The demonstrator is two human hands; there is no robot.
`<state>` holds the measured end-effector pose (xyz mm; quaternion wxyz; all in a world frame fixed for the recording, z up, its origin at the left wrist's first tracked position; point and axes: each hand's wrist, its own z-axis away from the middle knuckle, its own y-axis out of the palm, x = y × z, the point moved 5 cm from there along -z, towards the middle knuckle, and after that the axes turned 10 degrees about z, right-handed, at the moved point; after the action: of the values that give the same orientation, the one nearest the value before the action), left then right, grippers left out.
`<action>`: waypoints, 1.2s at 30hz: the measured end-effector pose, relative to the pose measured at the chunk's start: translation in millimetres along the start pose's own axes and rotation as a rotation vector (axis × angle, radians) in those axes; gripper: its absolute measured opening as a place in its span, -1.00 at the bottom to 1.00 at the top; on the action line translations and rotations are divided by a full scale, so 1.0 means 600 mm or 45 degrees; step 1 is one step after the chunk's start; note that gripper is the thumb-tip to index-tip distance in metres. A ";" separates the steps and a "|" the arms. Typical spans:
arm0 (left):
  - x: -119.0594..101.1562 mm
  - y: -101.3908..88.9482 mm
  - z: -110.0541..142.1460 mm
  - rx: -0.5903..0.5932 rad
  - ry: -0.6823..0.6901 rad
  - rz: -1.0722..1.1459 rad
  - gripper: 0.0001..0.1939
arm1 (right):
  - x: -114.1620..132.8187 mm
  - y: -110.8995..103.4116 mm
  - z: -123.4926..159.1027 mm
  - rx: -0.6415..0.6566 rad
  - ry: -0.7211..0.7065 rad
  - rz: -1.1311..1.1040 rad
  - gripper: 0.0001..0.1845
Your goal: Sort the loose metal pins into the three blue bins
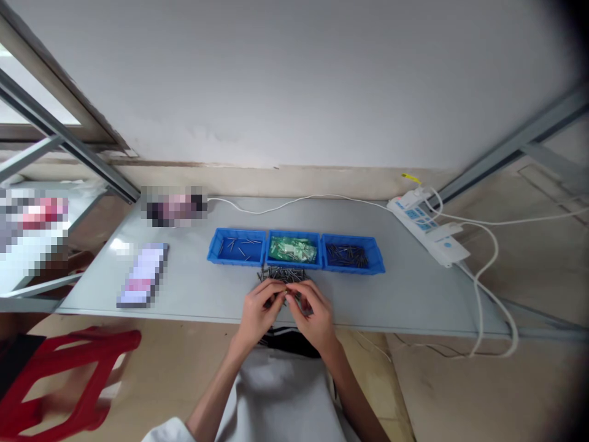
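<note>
My left hand (262,307) and my right hand (316,310) meet at the table's front edge, thumbs and fingertips pinched together. A tiny brownish piece (286,291) shows between the fingertips, too small to name. Just beyond and partly under the hands lies a pile of thin dark metal pins or screws (283,272). Behind it stand three blue bins in a row. A few thin metal pieces lie in the left bin (237,261). The middle bin (294,265) holds green-and-clear small packets or parts, and the right bin (378,260) holds many dark pins or screws.
A phone-like slab (143,275), pixelated, lies on the grey table (391,307) at left. Behind it is another blurred object (175,207) with a white cable. A white power strip (427,228) with looping cables occupies the right. A red stool (78,380) stands lower left.
</note>
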<state>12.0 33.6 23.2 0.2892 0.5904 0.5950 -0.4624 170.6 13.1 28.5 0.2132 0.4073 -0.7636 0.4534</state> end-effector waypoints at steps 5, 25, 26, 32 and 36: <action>0.003 0.001 0.003 -0.006 0.003 -0.025 -0.85 | -0.006 0.003 0.004 0.008 0.038 0.020 -0.78; 0.009 -0.001 0.005 -0.056 0.049 -0.063 -0.83 | -0.008 0.004 0.006 -0.031 0.031 0.031 -0.77; 0.009 -0.002 0.005 -0.062 0.043 -0.066 -0.83 | -0.007 0.004 0.006 -0.028 0.025 0.034 -0.77; 0.006 -0.004 0.004 -0.076 0.035 -0.043 -0.84 | -0.006 0.003 0.006 -0.028 0.011 0.051 -0.77; 0.006 -0.006 0.004 -0.081 0.018 -0.029 -0.83 | -0.005 0.001 0.005 -0.045 -0.001 0.024 -0.77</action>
<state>7.8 33.7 19.9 0.2984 0.5772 0.6182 -0.4424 171.9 12.1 24.3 0.2160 0.3965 -0.7753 0.4416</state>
